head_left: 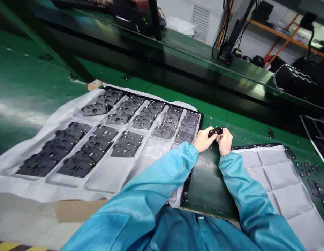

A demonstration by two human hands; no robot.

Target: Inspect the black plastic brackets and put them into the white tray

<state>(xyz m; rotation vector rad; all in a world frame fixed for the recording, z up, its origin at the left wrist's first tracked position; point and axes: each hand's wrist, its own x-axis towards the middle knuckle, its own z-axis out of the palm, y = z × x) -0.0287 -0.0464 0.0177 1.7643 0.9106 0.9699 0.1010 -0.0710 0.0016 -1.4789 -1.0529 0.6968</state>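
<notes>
Bench: I see a long green work surface [31, 87] running under everything, with a raised green rail along its far edge.
Left tray: a wide clear moulded plastic tray on white wrap [80, 167] lies at the bench's left and near side. Most of its pockets hold overlapping stacks of flat black plastic plates [73, 150]. The pockets nearest me, toward its near right corner, look bare.
Right tray: a second white-lined moulded tray [271, 174] sits at the near right edge; every pocket I can see in it is bare.
Loose bits: a few small black pieces [305, 169] lie on the bench past that tray's right edge.
Held part: one small black oblong plastic piece [215, 131] is up between the two trays, off the bench.
Left hand [203, 139]: fingers pinched on the piece's left end.
Right hand [225, 141]: curled onto its right end.
Progress, as I judge it: a handful of pockets cleared, most stacks untouched, nothing placed on the right.
</notes>
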